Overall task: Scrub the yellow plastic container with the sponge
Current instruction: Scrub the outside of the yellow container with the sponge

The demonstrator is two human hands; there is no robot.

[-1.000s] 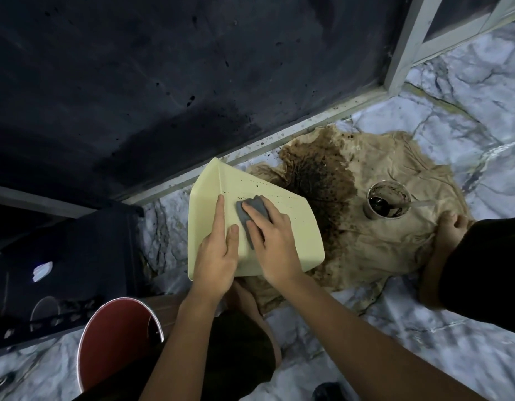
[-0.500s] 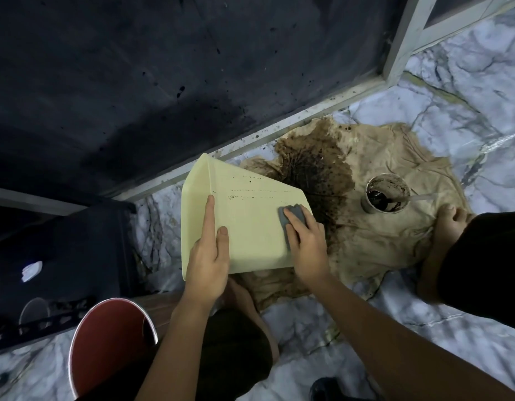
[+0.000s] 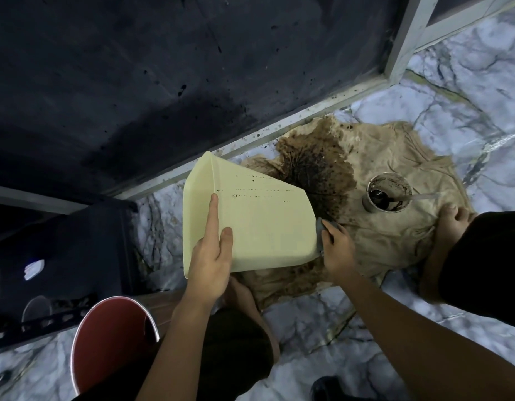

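The yellow plastic container (image 3: 259, 215) lies tilted on its side above the floor, one broad wall facing me with lines of dark specks near its top. My left hand (image 3: 211, 257) grips its near-left edge, index finger stretched up along the wall. My right hand (image 3: 336, 247) holds a small grey sponge (image 3: 320, 227) pressed against the container's right edge, at its base end. Most of the sponge is hidden by my fingers and the container.
A beige cloth (image 3: 395, 227) with a big dark stain (image 3: 317, 172) lies on the marble floor (image 3: 453, 117) under the container. On it stands a small cup (image 3: 388, 192) of dark liquid. Another person's hand (image 3: 451, 224) rests at the right. A red bucket (image 3: 111, 337) stands near left.
My right hand slid the sponge from the middle of the container's wall rightward to its right edge. The left hand kept its grip on the container.
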